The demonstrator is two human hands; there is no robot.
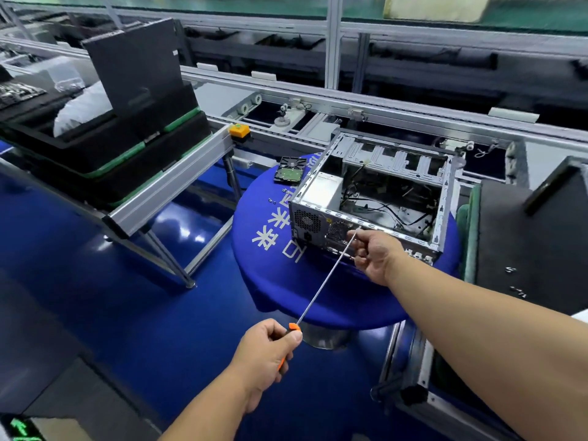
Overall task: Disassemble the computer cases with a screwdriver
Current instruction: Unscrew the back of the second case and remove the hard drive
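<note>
Left hand (pixel 265 351) grips screwdriver (pixel 321 284); right hand (pixel 375 254) pinches shaft.

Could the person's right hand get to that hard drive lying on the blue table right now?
Probably not directly: the right hand is pinching the screwdriver shaft, and the open computer case stands between it and the hard drive.

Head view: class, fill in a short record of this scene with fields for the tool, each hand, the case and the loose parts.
tool: screwdriver, tip at the case's rear panel
left hand: grips the orange handle
right hand: pinches the shaft near the tip
case: computer case, open, on the blue round table
loose parts: hard drive and small screws left of the case
</note>
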